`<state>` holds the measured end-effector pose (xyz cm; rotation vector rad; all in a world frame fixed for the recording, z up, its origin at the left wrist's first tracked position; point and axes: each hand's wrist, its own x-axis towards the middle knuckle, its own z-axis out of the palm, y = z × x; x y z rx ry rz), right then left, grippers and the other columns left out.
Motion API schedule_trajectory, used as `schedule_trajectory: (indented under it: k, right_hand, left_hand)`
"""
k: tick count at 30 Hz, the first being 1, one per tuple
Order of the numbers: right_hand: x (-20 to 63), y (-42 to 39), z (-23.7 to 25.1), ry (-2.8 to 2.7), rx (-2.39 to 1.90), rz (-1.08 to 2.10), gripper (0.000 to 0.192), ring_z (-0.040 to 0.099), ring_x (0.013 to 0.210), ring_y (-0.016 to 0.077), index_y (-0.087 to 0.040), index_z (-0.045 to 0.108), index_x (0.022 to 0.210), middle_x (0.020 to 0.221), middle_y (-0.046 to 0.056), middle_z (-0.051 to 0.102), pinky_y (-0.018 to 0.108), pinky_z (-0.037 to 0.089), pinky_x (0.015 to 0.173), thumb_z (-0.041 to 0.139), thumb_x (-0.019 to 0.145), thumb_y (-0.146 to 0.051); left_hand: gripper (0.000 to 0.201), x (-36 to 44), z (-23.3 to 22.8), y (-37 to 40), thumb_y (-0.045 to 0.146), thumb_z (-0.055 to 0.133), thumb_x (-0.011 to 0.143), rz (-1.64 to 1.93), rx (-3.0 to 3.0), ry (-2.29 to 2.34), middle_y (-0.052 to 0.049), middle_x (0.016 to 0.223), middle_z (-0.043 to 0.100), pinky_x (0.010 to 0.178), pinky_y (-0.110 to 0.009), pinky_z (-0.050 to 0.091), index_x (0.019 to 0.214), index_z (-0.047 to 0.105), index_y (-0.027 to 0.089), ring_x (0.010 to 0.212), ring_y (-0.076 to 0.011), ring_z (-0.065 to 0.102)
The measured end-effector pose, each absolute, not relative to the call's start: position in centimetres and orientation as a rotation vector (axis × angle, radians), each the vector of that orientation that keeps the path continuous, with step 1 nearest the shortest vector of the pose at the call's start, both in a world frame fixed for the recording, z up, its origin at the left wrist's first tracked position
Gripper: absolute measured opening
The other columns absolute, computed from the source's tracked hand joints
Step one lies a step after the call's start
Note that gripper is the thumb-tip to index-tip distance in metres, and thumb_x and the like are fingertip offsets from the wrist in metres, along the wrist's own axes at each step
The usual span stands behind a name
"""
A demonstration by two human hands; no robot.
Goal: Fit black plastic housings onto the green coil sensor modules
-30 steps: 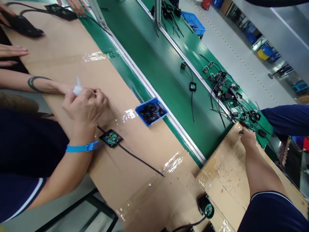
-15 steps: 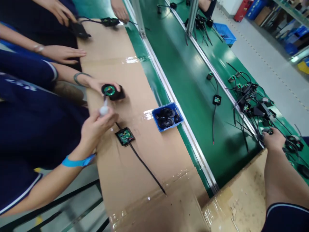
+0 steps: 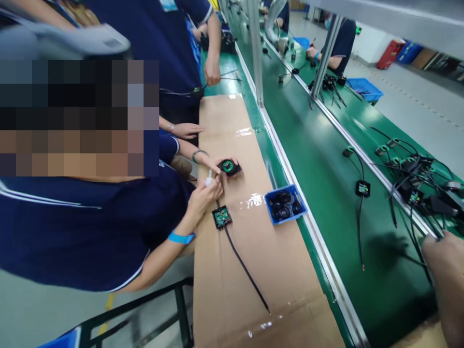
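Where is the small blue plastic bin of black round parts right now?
In the head view, the small blue plastic bin sits centre frame on the brown cardboard sheet, beside the green conveyor belt.

Setting: electronics assembly line on a factory floor. A long green conveyor belt (image 3: pixel 319 159) runs between metal frame posts (image 3: pixel 255 53), with a cardboard-covered tabletop (image 3: pixel 232 270) alongside it. Several workers in dark blue uniforms (image 3: pixel 108 227) stand along the line; cabled black modules (image 3: pixel 362 188), a bare circuit board (image 3: pixel 222 217) and a blue parts bin (image 3: pixel 285 205) lie at the stations.
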<state>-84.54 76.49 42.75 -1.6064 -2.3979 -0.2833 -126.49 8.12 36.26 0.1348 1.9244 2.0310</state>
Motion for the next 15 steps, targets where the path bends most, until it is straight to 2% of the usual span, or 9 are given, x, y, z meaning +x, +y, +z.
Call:
schedule_trajectory:
  k: [2, 4, 6, 9, 11, 15]
  right_hand:
    - [-87.3, 73.7, 41.5, -2.499, -1.436, -0.188, 0.074, 0.061, 0.116, 0.0437, -0.012, 0.058, 0.139, 0.115, 0.026, 0.066, 0.054, 0.048, 0.093, 0.036, 0.09, -0.063]
    - [-90.6, 70.9, 40.6, -2.592, -1.316, -0.098, 0.079, 0.06, 0.117, 0.0416, -0.011, 0.054, 0.142, 0.122, 0.023, 0.066, 0.05, 0.048, 0.099, 0.041, 0.088, -0.068]
    - [-94.1, 68.4, 40.0, -2.677, -1.291, -0.022, 0.088, 0.057, 0.121, 0.0407, -0.01, 0.048, 0.146, 0.133, 0.022, 0.061, 0.048, 0.045, 0.103, 0.044, 0.086, -0.074]
    - [-98.7, 65.9, 39.6, -2.739, -1.351, 0.027, 0.097, 0.053, 0.125, 0.0424, -0.011, 0.037, 0.153, 0.139, 0.023, 0.054, 0.051, 0.043, 0.104, 0.042, 0.085, -0.081]
    - [-100.9, 65.1, 39.5, -2.716, -1.398, -0.014, 0.097, 0.052, 0.123, 0.0443, -0.014, 0.032, 0.155, 0.138, 0.023, 0.052, 0.053, 0.044, 0.1, 0.043, 0.086, -0.08]
    - [-102.7, 65.8, 39.5, -2.649, -1.459, -0.141, 0.074, 0.054, 0.119, 0.0406, -0.01, 0.033, 0.153, 0.128, 0.025, 0.056, 0.049, 0.045, 0.096, 0.05, 0.095, -0.052]
  left_hand:
    - [0.031, -125.8, 37.1, 8.7, 0.032, 0.034, 0.102, 2.254, -0.081, 1.39, -0.004, 0.095, 0.074, 0.094, -0.015, 0.054, 0.123, 0.054, 0.02, 0.103, -0.0062, 0.065]
    - [0.037, -124.5, 38.4, 9.4, 0.029, 0.031, 0.103, 2.356, -0.342, 0.69, -0.004, 0.096, 0.073, 0.087, -0.012, 0.056, 0.137, 0.044, 0.021, 0.101, -0.0064, 0.067]
    - [0.043, -122.9, 39.9, 10.2, 0.03, 0.032, 0.103, 2.321, -0.49, 0.227, -0.004, 0.1, 0.073, 0.082, -0.011, 0.057, 0.146, 0.036, 0.023, 0.1, -0.0078, 0.069]
    - [0.049, -120.8, 41.9, 11.6, 0.024, 0.029, 0.102, 2.251, -0.527, 0.027, -0.006, 0.106, 0.071, 0.083, -0.01, 0.057, 0.151, 0.03, 0.025, 0.106, -0.0081, 0.069]
    - [0.05, -119.9, 42.7, 12.4, 0.021, 0.027, 0.102, 2.222, -0.524, 0.011, -0.006, 0.105, 0.069, 0.085, -0.009, 0.056, 0.152, 0.03, 0.026, 0.109, -0.0077, 0.068]
    - [0.041, -119.8, 42.3, 13.7, 0.027, 0.038, 0.101, 2.231, -0.437, 0.198, -0.004, 0.098, 0.071, 0.083, -0.013, 0.059, 0.143, 0.041, 0.027, 0.099, -0.0111, 0.071]
